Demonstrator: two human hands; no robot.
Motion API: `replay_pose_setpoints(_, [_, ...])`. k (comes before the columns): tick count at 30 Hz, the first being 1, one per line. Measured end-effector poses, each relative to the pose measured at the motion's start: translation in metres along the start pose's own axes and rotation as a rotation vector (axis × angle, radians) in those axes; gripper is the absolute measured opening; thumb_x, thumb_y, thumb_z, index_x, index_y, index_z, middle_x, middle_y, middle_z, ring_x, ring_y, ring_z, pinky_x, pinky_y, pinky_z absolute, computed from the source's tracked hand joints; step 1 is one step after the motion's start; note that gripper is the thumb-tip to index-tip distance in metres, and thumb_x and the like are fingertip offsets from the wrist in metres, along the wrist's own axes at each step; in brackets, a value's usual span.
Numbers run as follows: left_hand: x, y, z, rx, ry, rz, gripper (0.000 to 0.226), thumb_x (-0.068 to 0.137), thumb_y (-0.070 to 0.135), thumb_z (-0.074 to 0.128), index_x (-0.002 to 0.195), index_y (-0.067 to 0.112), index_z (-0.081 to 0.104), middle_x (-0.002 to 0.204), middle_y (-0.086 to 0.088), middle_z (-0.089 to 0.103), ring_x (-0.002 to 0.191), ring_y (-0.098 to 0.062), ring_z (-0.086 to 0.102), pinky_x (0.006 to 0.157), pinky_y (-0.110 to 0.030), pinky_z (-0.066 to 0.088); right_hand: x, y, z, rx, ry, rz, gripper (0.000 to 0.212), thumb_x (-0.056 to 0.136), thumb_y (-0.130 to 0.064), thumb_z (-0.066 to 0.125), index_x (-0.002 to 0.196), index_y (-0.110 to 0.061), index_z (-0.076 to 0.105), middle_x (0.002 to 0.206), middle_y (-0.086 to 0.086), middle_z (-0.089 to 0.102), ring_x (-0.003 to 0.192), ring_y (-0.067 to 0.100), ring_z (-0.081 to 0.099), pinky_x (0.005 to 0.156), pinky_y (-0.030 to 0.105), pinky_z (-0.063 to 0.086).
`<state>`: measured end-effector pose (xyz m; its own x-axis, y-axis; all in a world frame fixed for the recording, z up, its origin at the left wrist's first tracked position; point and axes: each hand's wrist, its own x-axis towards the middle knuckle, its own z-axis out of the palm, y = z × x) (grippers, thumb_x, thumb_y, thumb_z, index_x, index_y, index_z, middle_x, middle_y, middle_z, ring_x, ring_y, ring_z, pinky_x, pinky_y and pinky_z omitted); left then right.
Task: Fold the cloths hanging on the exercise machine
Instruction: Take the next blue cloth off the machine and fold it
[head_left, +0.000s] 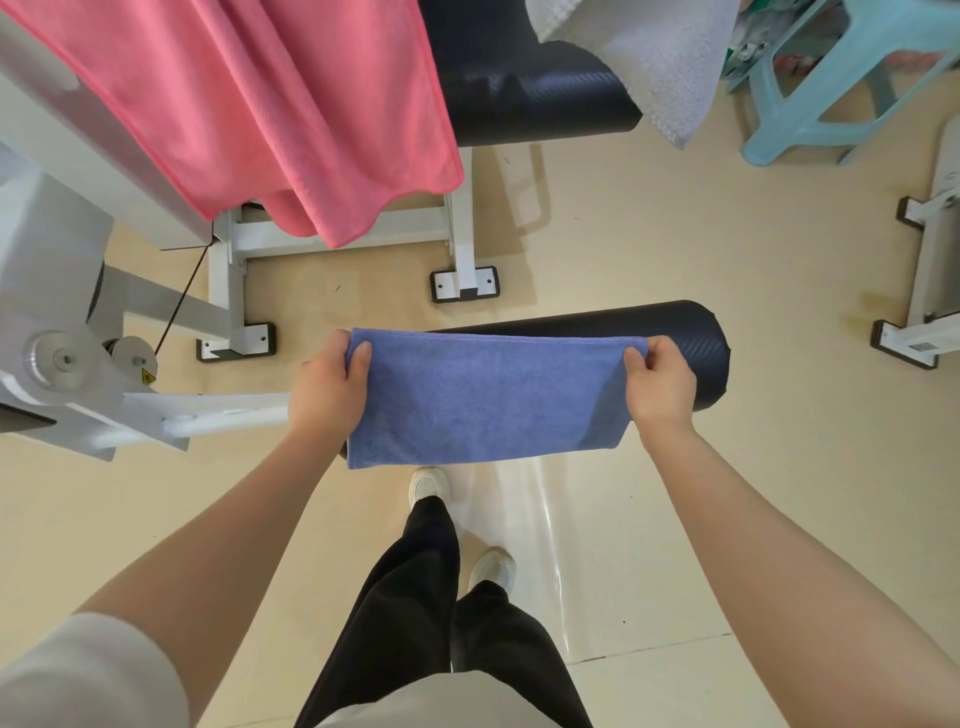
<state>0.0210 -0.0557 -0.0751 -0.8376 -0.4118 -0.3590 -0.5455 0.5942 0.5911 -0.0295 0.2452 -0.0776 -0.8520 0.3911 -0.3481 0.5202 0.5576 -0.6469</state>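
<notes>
The left hand (326, 382) pinches the upper left corner of a blue cloth (485, 397), thumb on the near face and fingers curled behind the top edge. The right hand (661, 383) pinches the upper right corner the same way, thumb in front. Between the two hands the cloth hangs stretched flat as a wide rectangle, its top edge straight and its lower edge free above the floor (727, 249). It looks doubled, though the layers are hard to tell apart.

Just behind the cloth lies a black padded roller (675, 332) of the exercise machine (78, 332), partly hidden by it. Farther up, a pink cloth (291, 104) drapes over the machine in loose folds, and a grey cloth (665, 67) hangs over a second black pad (530, 98). A pale blue plastic stool (831, 88) stands at the upper right. Below the hands, two legs in black trousers (415, 597) end in white shoes (428, 483).
</notes>
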Motion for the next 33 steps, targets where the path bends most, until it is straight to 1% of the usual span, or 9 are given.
replay_pose_setpoints(6, [0.026, 0.001, 0.001, 0.262, -0.119, 0.120, 0.039, 0.093, 0.034, 0.048, 0.127, 0.015, 0.051, 0.127, -0.009, 0.051, 0.118, -0.031, 0.043, 0.103, -0.043, 0.033, -0.001, -0.005, 0.004, -0.034, 0.023, 0.008, 0.032, 0.087, -0.013, 0.056, 0.119, -0.009, 0.054, 0.113, 0.008, 0.059, 0.098, 0.022, 0.055, 0.088, 0.029, 0.042])
replay_pose_setpoints(10, [0.040, 0.002, 0.000, 0.306, -0.213, 0.134, 0.031, 0.094, 0.037, 0.045, 0.107, 0.014, 0.061, 0.113, -0.010, 0.053, 0.113, -0.031, 0.042, 0.100, -0.041, 0.034, 0.006, -0.015, -0.003, 0.061, -0.025, 0.089, 0.011, 0.085, -0.014, 0.057, 0.094, -0.018, 0.061, 0.088, -0.003, 0.063, 0.089, 0.020, 0.059, 0.084, 0.036, 0.051])
replay_pose_setpoints(13, [0.045, 0.007, -0.001, 0.324, -0.221, 0.200, 0.029, 0.096, 0.032, 0.042, 0.097, 0.009, 0.059, 0.100, -0.012, 0.057, 0.100, -0.033, 0.050, 0.088, -0.040, 0.039, 0.016, -0.031, -0.007, 0.125, -0.025, 0.009, 0.006, 0.088, -0.011, 0.052, 0.090, -0.016, 0.055, 0.080, -0.008, 0.056, 0.082, 0.016, 0.052, 0.072, 0.023, 0.047])
replay_pose_setpoints(16, [0.045, 0.014, -0.001, 0.217, -0.151, 0.170, 0.024, 0.097, 0.026, 0.041, 0.097, 0.007, 0.054, 0.095, -0.012, 0.060, 0.091, -0.033, 0.053, 0.079, -0.038, 0.040, 0.028, -0.044, 0.000, 0.099, 0.003, -0.079, 0.013, 0.090, -0.008, 0.048, 0.100, -0.011, 0.055, 0.097, -0.001, 0.058, 0.092, 0.019, 0.053, 0.070, 0.016, 0.038])
replay_pose_setpoints(20, [0.041, 0.019, 0.010, 0.330, 0.132, 0.362, 0.029, 0.088, 0.004, 0.045, 0.115, 0.003, 0.054, 0.120, -0.017, 0.055, 0.115, -0.038, 0.045, 0.099, -0.045, 0.033, 0.020, -0.050, 0.020, -0.348, 0.183, -0.283, 0.037, 0.091, -0.014, 0.047, 0.128, -0.007, 0.046, 0.131, 0.011, 0.049, 0.119, 0.031, 0.044, 0.096, 0.036, 0.033])
replay_pose_setpoints(23, [0.028, 0.037, 0.040, 0.391, 0.015, 0.650, 0.040, 0.076, 0.000, 0.053, 0.116, 0.002, 0.055, 0.123, -0.018, 0.056, 0.117, -0.034, 0.049, 0.101, -0.037, 0.030, -0.022, -0.066, 0.054, -0.274, -0.111, -0.593, 0.040, 0.088, -0.018, 0.040, 0.127, -0.020, 0.043, 0.127, -0.004, 0.052, 0.114, 0.025, 0.046, 0.100, 0.036, 0.035])
replay_pose_setpoints(27, [0.007, 0.039, 0.056, 0.440, -0.307, 0.700, 0.044, 0.085, 0.017, 0.039, 0.123, 0.002, 0.054, 0.123, -0.013, 0.060, 0.114, -0.028, 0.058, 0.102, -0.031, 0.038, -0.047, -0.051, 0.093, -0.557, -0.420, -0.789, 0.057, 0.090, -0.030, 0.027, 0.142, -0.008, 0.035, 0.149, 0.009, 0.037, 0.136, 0.026, 0.038, 0.111, 0.039, 0.033])
replay_pose_setpoints(30, [0.015, 0.019, 0.044, 0.609, -0.305, 0.763, 0.061, 0.085, 0.042, 0.037, 0.130, 0.002, 0.049, 0.133, -0.015, 0.054, 0.121, -0.028, 0.054, 0.106, -0.035, 0.031, -0.023, -0.032, 0.081, -0.777, -0.343, -0.834, 0.057, 0.089, -0.040, 0.032, 0.135, -0.009, 0.047, 0.138, 0.010, 0.051, 0.124, 0.025, 0.052, 0.106, 0.038, 0.039])
replay_pose_setpoints(33, [0.021, 0.008, 0.034, 0.750, -0.351, 0.847, 0.088, 0.075, 0.068, 0.038, 0.137, 0.005, 0.037, 0.141, -0.017, 0.045, 0.127, -0.031, 0.048, 0.107, -0.038, 0.022, -0.003, -0.014, 0.054, -0.865, -0.284, -0.784, 0.059, 0.090, -0.043, 0.028, 0.136, -0.012, 0.046, 0.141, 0.009, 0.048, 0.128, 0.027, 0.048, 0.109, 0.036, 0.022])
